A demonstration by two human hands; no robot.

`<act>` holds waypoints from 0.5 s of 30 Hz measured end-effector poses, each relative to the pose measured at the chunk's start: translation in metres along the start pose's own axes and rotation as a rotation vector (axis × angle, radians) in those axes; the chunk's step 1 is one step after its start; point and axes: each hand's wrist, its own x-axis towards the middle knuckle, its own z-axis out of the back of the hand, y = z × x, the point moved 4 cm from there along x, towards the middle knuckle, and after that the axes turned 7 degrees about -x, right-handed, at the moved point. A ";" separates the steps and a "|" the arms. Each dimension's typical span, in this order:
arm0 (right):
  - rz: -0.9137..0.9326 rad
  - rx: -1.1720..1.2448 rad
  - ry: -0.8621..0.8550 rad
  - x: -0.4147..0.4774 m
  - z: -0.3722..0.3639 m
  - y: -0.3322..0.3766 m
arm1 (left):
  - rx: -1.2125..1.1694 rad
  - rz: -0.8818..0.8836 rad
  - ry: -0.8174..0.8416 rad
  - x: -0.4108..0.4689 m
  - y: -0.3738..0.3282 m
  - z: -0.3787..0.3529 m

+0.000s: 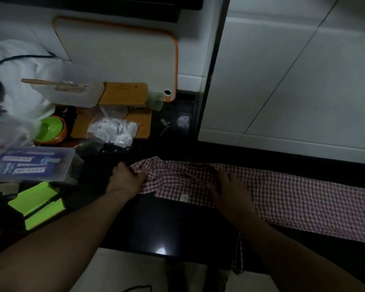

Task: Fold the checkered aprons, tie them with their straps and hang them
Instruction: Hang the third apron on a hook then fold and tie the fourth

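The checkered apron [293, 194] lies on a dark, glossy countertop [167, 224], folded into a long strip that runs from the middle of the counter off to the right. Its left end is bunched and rumpled, and a small white label [184, 198] shows near the front edge. A strap [239, 256] hangs down over the counter's front edge.

The left hand [126, 178] reaches in from the lower left and grips the rumpled left end of the apron, fingers curled into the cloth. The right hand [228, 188] comes in from the lower right and rests palm down on the apron, just right of the bunched part, fingers relaxed and holding nothing.

Behind the counter rises a white tiled wall [293, 70]; pale floor shows below the front edge.

The left part of the counter is crowded. A white cutting board [114, 49] with an orange rim leans against the wall. In front of it lie a wooden board [124, 93], a clear bag of white pieces [114, 129] and a greenish cup [155, 100]. Further left stand a green bowl [51, 127], a clear plastic box [30, 163] with blue packs inside, and an open bright green case [38, 203]. All of these stand apart from the apron.
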 end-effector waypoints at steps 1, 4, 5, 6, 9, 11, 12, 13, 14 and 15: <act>-0.050 0.036 0.098 -0.001 -0.008 -0.004 | -0.060 -0.010 0.047 0.001 -0.002 -0.004; -0.063 0.117 0.169 -0.001 -0.020 -0.008 | -0.225 -0.068 0.048 -0.003 -0.019 -0.002; -0.068 0.149 0.153 -0.002 -0.019 -0.008 | -0.268 -0.095 0.019 -0.006 -0.026 0.002; -0.089 0.186 0.127 -0.002 -0.016 -0.008 | -0.276 -0.136 -0.011 -0.012 -0.037 0.008; -0.191 0.328 -0.041 0.000 0.001 -0.010 | -0.198 -0.301 -0.053 -0.038 -0.082 0.018; -0.264 0.531 -0.069 0.003 0.014 -0.008 | -0.229 -0.363 0.007 -0.057 -0.116 0.006; -0.290 0.673 -0.033 0.006 0.019 -0.002 | -0.268 -0.359 0.097 -0.065 -0.130 -0.005; -0.301 0.797 -0.001 0.008 0.021 0.003 | -0.286 -0.334 0.219 -0.071 -0.141 -0.020; -0.307 0.854 0.010 0.009 0.023 0.004 | -0.255 -0.325 0.334 -0.076 -0.147 -0.035; -0.300 0.831 -0.003 0.010 0.026 0.006 | -0.169 -0.336 0.396 -0.077 -0.147 -0.047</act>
